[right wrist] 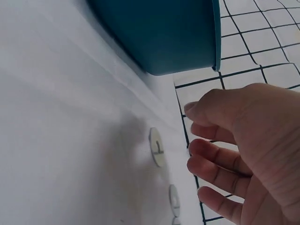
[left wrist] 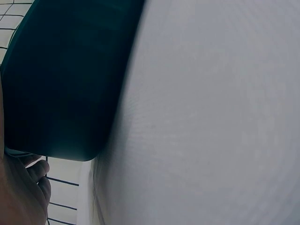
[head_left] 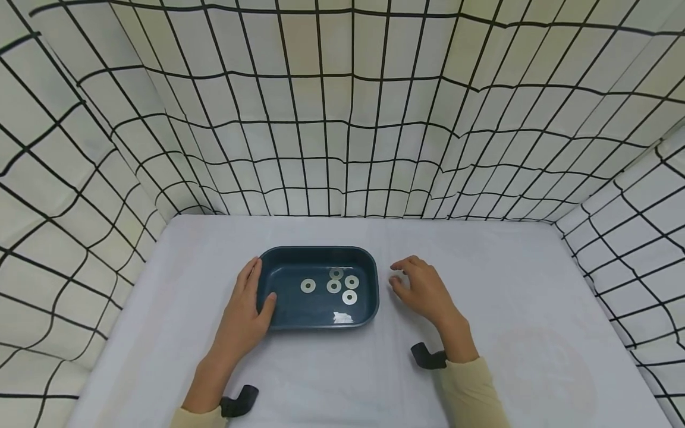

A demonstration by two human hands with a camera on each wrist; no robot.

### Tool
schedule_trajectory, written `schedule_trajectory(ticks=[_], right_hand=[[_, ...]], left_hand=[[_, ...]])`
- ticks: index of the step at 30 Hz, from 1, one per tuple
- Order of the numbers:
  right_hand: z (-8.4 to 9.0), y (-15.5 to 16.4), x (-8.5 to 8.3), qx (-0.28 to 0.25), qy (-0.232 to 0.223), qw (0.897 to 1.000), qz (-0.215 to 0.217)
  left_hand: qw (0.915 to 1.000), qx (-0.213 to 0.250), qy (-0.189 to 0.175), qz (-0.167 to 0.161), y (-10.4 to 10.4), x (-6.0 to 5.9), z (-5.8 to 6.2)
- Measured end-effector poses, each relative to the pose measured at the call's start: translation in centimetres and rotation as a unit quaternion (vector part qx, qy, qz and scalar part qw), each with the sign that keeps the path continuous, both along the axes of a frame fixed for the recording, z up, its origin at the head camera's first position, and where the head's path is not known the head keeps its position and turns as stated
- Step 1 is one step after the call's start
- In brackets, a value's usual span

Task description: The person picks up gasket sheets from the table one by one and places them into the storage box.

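Note:
A dark blue rectangular tray [head_left: 319,326] sits on the white cloth, with several flat metal washers [head_left: 307,286] lying on its floor, most of them grouped toward the right. My left hand [head_left: 243,321] grips the tray's left end, thumb over the rim and fingers along the outer wall. To the right of the tray, my right hand [head_left: 425,291] hovers over the cloth, holding nothing, its fingers loosely bent and apart. In the right wrist view, washers [right wrist: 157,146] lie on the cloth near the fingertips; the head view does not show these.
White cloth [head_left: 342,380] covers the table. Walls of white sheet with a black grid net [head_left: 348,119] stand behind the table and at both sides. Each wrist carries a black mount [head_left: 239,402], beside a pale yellow sleeve [head_left: 473,392].

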State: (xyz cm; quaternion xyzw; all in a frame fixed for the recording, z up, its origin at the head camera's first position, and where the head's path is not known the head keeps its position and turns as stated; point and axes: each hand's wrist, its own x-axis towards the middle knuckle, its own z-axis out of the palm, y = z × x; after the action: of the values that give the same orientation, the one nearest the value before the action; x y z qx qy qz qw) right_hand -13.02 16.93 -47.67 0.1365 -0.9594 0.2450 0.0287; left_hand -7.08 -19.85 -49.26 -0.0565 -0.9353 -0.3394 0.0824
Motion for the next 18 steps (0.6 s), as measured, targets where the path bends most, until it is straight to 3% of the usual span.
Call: schedule_trajectory(ticks=[7, 18], right_hand=[[-1.2, 0.0, 0.4, -0.003, 0.015, 1.000, -0.024], [-2.3, -0.2, 0.3, -0.013, 0.028, 0.999, -0.010]], left_hand=[[1.0000, 0.001, 0.003, -0.003, 0.2, 0.1, 0.2], [1.0000, 0.001, 0.006, -0.002, 0.0, 0.3, 0.4]])
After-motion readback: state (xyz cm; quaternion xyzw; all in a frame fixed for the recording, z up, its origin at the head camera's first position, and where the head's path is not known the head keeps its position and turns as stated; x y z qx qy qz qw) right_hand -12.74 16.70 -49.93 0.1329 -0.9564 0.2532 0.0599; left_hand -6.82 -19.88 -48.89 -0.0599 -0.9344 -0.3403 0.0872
